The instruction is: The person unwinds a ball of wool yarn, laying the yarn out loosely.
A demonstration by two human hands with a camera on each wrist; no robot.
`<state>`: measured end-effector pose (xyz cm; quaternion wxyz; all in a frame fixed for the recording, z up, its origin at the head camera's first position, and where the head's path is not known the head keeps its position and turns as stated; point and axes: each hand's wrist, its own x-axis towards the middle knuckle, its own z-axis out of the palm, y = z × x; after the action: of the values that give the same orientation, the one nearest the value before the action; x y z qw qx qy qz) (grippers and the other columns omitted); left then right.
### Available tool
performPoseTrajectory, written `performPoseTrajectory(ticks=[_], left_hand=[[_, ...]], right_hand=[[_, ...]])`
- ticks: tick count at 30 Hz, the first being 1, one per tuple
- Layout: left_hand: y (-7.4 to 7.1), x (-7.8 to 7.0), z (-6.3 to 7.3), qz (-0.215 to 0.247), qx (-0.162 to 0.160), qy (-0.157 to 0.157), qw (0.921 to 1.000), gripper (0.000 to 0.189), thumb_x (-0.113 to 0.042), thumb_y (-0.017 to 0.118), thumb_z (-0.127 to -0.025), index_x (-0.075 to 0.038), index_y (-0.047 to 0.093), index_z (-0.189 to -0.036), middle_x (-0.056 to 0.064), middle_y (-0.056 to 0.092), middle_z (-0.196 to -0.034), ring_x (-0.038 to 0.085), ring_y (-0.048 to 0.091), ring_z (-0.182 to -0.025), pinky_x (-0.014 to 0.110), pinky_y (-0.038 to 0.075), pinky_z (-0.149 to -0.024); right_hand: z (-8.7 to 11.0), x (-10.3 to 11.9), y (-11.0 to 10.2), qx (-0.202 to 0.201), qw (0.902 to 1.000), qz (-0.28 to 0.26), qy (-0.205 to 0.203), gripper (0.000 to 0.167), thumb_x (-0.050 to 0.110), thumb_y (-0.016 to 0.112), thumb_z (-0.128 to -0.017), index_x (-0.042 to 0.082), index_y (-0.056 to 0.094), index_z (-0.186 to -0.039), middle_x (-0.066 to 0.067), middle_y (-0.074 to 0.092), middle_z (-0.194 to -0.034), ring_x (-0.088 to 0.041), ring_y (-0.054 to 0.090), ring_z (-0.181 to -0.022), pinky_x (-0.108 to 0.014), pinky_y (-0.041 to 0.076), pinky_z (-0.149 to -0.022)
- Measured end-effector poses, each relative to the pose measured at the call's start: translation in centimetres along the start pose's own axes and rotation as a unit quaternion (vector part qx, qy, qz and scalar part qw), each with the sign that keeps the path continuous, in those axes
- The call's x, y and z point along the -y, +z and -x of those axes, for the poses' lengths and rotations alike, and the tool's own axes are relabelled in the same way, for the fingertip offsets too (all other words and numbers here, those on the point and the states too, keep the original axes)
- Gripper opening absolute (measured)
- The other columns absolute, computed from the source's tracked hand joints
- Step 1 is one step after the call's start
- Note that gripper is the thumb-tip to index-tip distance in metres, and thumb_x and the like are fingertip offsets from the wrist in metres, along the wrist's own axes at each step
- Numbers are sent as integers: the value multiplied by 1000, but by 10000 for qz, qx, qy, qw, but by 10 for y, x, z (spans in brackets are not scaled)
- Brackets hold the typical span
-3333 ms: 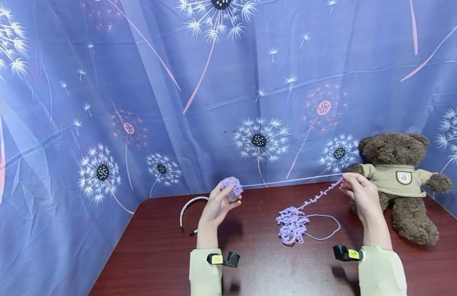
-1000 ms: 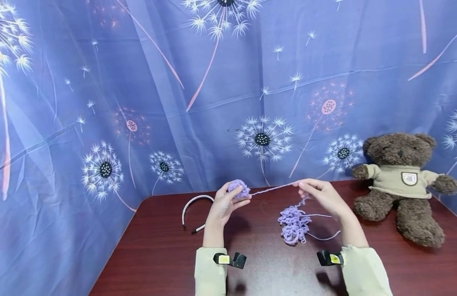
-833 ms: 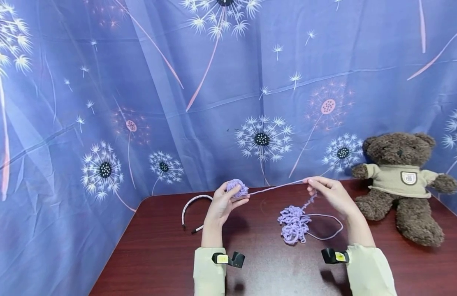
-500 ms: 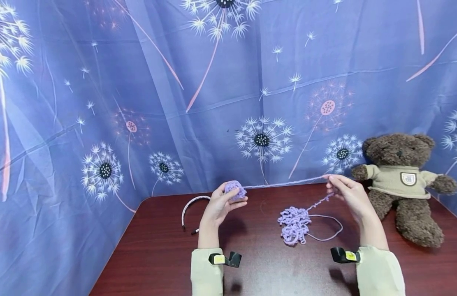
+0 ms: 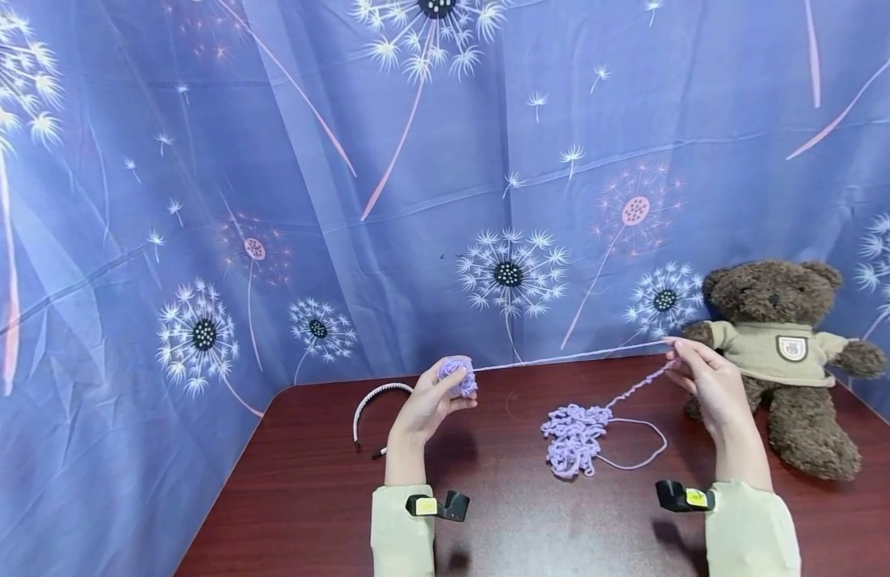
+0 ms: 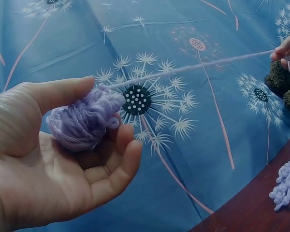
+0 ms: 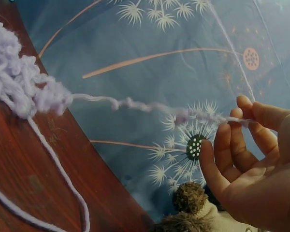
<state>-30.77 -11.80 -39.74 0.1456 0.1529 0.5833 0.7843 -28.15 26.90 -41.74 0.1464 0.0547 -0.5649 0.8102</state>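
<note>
A small ball of purple yarn (image 6: 84, 121) sits in my left hand (image 5: 424, 407), held between thumb and fingers. From it a taut strand (image 5: 567, 355) runs right to my right hand (image 5: 714, 389), which pinches the yarn between thumb and fingertips. Below that pinch, a kinked length of yarn (image 7: 135, 105) slopes down to a loose, curly purple heap (image 5: 574, 439) on the table. One plain strand loops out from the heap's right side. The right wrist view shows the remaining right fingers loosely bent near the kinked yarn.
Behind the left hand, a white headband (image 5: 368, 405) with dark tips lies on the dark red table (image 5: 308, 497). A brown teddy bear (image 5: 776, 353) in a beige shirt sits close to the right hand. A blue dandelion-print cloth (image 5: 416, 264) hangs behind.
My right hand has moved right, away from the left, stretching the strand longer and lifting kinked yarn from the heap. The left hand keeps the ball, shifting slightly left.
</note>
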Motion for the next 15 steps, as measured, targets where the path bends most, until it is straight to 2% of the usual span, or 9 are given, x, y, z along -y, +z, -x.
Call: performPoseTrajectory(ticks=[3,7,11,15], left_hand=[[-1,0,0,94,49,-25,9999,19,-11,39,-103,-11,47,-121,-2,60,-82,11,62,-67,27,56,-69],[-2,0,-1,145,-62,-81,9998,16,-14,40,-104,-12,47,-118,-2,61,-78,11,62,-64,27,56,-68],[-3,1,-2,217,-377,-96,9990,15,-15,43,-102,-11,48,-116,-4,63,-79,10,63,-65,26,57,-67],[-9,1,-1,411,-783,-15,9961,16,-13,43,-102,-8,47,-117,-2,63,-84,14,65,-69,28,58,-69]], right_hand=[[0,-1,-1,-117,9999,-93,-53,24,13,54,-99,23,76,-94,12,68,-78,1,63,-73,-12,55,-71],[-2,-3,-2,-171,9998,7,81,26,14,54,-99,25,76,-92,13,68,-78,2,63,-73,-12,55,-69],[-3,-5,-4,-325,9992,-125,188,26,14,55,-99,25,76,-90,12,69,-75,1,64,-70,-13,56,-68],[-1,-6,-11,-630,9964,-546,128,28,12,54,-99,22,77,-88,9,69,-72,-1,65,-66,-15,56,-64]])
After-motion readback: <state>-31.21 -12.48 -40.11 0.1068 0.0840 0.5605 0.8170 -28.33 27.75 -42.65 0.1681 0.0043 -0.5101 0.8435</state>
